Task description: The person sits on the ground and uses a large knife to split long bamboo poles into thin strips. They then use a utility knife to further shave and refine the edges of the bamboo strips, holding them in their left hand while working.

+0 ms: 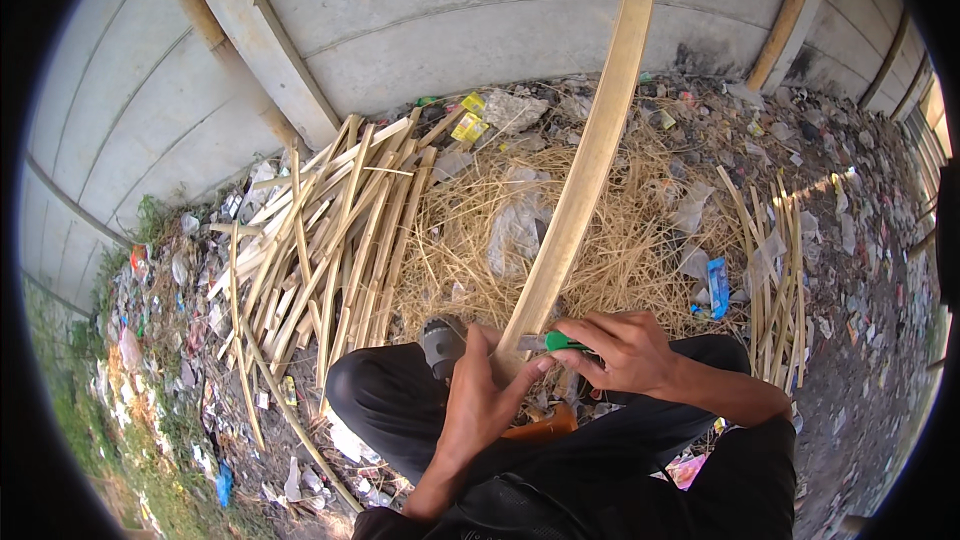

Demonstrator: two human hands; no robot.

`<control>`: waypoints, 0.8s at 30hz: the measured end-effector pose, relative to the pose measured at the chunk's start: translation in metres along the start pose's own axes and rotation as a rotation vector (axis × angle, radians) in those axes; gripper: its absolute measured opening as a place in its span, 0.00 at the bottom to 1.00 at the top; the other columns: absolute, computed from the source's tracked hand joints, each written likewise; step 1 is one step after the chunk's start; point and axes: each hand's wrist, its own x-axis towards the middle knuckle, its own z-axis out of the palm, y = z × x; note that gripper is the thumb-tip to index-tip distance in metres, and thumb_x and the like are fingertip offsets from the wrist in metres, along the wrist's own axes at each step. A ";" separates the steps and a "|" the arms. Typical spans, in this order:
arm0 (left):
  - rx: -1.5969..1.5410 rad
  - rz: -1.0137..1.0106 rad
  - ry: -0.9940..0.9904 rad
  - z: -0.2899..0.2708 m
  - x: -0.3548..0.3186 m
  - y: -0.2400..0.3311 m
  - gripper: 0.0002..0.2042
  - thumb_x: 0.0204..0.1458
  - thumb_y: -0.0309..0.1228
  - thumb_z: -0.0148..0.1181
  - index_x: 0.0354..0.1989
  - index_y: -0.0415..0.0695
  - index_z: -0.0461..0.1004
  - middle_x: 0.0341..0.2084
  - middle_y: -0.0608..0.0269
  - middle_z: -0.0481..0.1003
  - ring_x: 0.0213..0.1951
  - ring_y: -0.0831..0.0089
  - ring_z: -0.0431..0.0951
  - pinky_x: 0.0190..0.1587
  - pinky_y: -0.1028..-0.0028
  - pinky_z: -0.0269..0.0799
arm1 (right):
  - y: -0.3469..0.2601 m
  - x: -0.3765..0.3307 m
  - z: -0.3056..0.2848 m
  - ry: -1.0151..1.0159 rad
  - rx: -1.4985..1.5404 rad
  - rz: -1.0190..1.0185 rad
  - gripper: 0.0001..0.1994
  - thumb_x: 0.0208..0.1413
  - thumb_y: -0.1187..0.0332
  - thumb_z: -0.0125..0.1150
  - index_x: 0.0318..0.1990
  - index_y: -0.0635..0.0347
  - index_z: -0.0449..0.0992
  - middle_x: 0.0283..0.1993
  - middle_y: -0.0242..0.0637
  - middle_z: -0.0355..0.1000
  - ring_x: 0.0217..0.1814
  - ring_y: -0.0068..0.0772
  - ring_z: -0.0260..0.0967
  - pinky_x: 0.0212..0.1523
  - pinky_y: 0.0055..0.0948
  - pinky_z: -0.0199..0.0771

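Note:
A long, pale bamboo slat [590, 160] slants up and away in front of me, its near end between my hands. My left hand [478, 398] is closed around that near end, with the thumb reaching toward the right. My right hand [625, 352] grips a small knife with a green handle [562, 341]. Its short metal blade lies against the slat's near end, partly hidden by the fingers. Beside my left hand rests a dark grey rounded object [441, 345] whose kind I cannot make out. An orange-brown curved piece [543, 426] shows below, between my legs.
Cut bamboo strips [335, 230] are heaped at left, and a smaller bundle [775, 280] lies at right. Thin shavings [640, 230] cover the ground ahead, with a clear plastic bag [520, 220] among them. Litter surrounds them. A concrete wall [480, 10] stands behind.

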 end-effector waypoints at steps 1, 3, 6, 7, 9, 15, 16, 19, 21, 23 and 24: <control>0.002 -0.003 -0.003 0.000 -0.001 -0.001 0.24 0.52 0.31 0.81 0.44 0.38 0.67 0.32 0.58 0.75 0.34 0.71 0.74 0.37 0.69 0.72 | 0.004 0.001 -0.001 0.077 -0.003 0.038 0.14 0.66 0.59 0.68 0.51 0.55 0.80 0.32 0.36 0.80 0.24 0.33 0.79 0.22 0.31 0.78; 0.006 -0.009 -0.011 -0.002 -0.006 -0.006 0.24 0.53 0.33 0.80 0.43 0.39 0.66 0.30 0.57 0.76 0.31 0.71 0.74 0.36 0.69 0.72 | 0.020 0.007 -0.007 0.232 -0.010 0.117 0.14 0.66 0.60 0.69 0.52 0.58 0.79 0.35 0.39 0.81 0.26 0.34 0.81 0.24 0.31 0.79; -0.006 -0.120 -0.152 -0.013 -0.030 -0.013 0.23 0.55 0.36 0.79 0.41 0.39 0.66 0.26 0.57 0.76 0.28 0.72 0.75 0.33 0.67 0.72 | 0.049 0.017 -0.059 0.269 -0.036 0.386 0.14 0.65 0.63 0.69 0.53 0.61 0.79 0.40 0.42 0.83 0.30 0.36 0.83 0.28 0.32 0.82; 0.031 -0.105 -0.173 -0.015 -0.030 -0.014 0.22 0.56 0.38 0.78 0.42 0.38 0.68 0.26 0.57 0.76 0.29 0.74 0.76 0.33 0.68 0.73 | 0.046 0.017 -0.056 0.250 -0.002 0.322 0.14 0.65 0.64 0.69 0.53 0.61 0.79 0.40 0.41 0.83 0.31 0.36 0.83 0.29 0.32 0.82; -0.003 -0.083 -0.197 -0.016 -0.017 -0.012 0.21 0.57 0.37 0.78 0.45 0.38 0.70 0.27 0.59 0.77 0.30 0.75 0.77 0.34 0.69 0.74 | 0.029 0.012 -0.041 0.210 0.076 0.196 0.13 0.65 0.65 0.69 0.52 0.61 0.79 0.41 0.40 0.83 0.33 0.36 0.84 0.30 0.31 0.83; -0.228 -0.067 -0.129 -0.018 -0.008 -0.015 0.25 0.51 0.33 0.82 0.50 0.37 0.72 0.31 0.64 0.79 0.34 0.79 0.78 0.37 0.74 0.76 | 0.008 0.000 -0.010 0.067 0.112 0.055 0.15 0.65 0.59 0.69 0.52 0.58 0.79 0.38 0.38 0.82 0.30 0.35 0.83 0.27 0.31 0.81; -0.212 0.046 -0.096 -0.016 -0.005 -0.015 0.27 0.50 0.32 0.83 0.51 0.37 0.72 0.32 0.64 0.80 0.35 0.79 0.78 0.38 0.74 0.76 | 0.007 -0.003 -0.005 0.038 0.101 0.043 0.15 0.65 0.58 0.69 0.51 0.58 0.80 0.38 0.38 0.82 0.30 0.34 0.83 0.26 0.31 0.81; -0.203 0.058 -0.100 -0.015 -0.002 -0.011 0.31 0.44 0.32 0.86 0.50 0.37 0.71 0.37 0.62 0.80 0.39 0.80 0.77 0.39 0.76 0.76 | 0.000 -0.008 0.006 0.014 0.065 -0.010 0.16 0.64 0.57 0.70 0.51 0.56 0.80 0.34 0.34 0.80 0.27 0.32 0.81 0.24 0.30 0.79; -0.208 -0.016 -0.115 -0.012 -0.004 -0.008 0.31 0.45 0.37 0.86 0.50 0.36 0.71 0.37 0.57 0.81 0.39 0.75 0.81 0.42 0.71 0.78 | -0.005 -0.005 0.008 0.001 0.071 -0.048 0.17 0.63 0.56 0.71 0.51 0.56 0.80 0.33 0.31 0.79 0.26 0.31 0.79 0.24 0.30 0.79; -0.199 -0.022 -0.105 -0.009 -0.004 -0.003 0.31 0.46 0.39 0.86 0.49 0.36 0.71 0.37 0.55 0.82 0.39 0.72 0.82 0.43 0.68 0.79 | -0.009 -0.002 0.007 -0.022 0.078 -0.058 0.17 0.63 0.56 0.71 0.51 0.56 0.80 0.33 0.31 0.79 0.26 0.31 0.80 0.25 0.29 0.79; -0.189 0.008 -0.088 -0.007 -0.003 0.001 0.31 0.46 0.39 0.85 0.49 0.36 0.71 0.36 0.55 0.82 0.39 0.72 0.82 0.42 0.68 0.79 | -0.011 -0.002 0.007 -0.035 0.081 -0.063 0.17 0.63 0.56 0.71 0.51 0.56 0.80 0.33 0.31 0.79 0.26 0.31 0.80 0.25 0.29 0.79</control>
